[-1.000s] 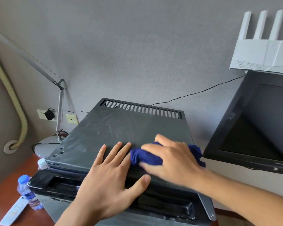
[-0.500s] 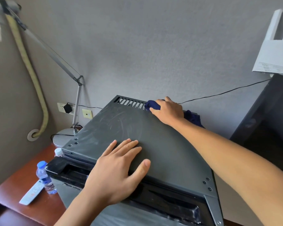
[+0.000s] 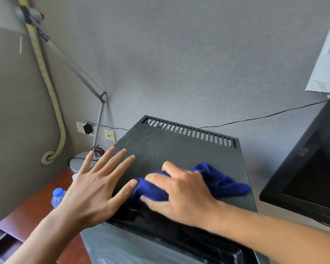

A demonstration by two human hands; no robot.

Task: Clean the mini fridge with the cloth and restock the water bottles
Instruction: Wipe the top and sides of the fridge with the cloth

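1. Pressing down on a crumpled deep-blue cloth (image 3: 154,189), the right hand (image 3: 181,195) is lying near the front edge of the dark grey metal top of the mini fridge (image 3: 179,149); its fingers (image 3: 156,176) are curling loosely over the cloth's left part, with the thumb side against the cloth's near edge, so the hand is bearing on the cloth more than pinching it.
2. Most of the cloth is bunching under and ahead of those fingers, while a loose fold is trailing out to the right of the hand, beyond the knuckles, toward the fridge's right edge.
3. The left hand (image 3: 95,189) is spreading flat and holding nothing, fingers wide apart over the front left corner of the fridge top; its thumb tip is just touching the cloth's left end.
4. Whether the left palm is actually resting on the metal is not clear.
5. A clear plastic water bottle with a blue cap (image 3: 58,197) is standing on the reddish-brown wooden desk (image 3: 27,212) to the left of the fridge, partly hidden behind the left wrist.
6. A slotted vent is running along the fridge top's back edge, well apart from both hands.
7. A grey jointed desk lamp (image 3: 95,115) is standing behind the bottle, and a black monitor (image 3: 309,172) is sitting to the fridge's right.
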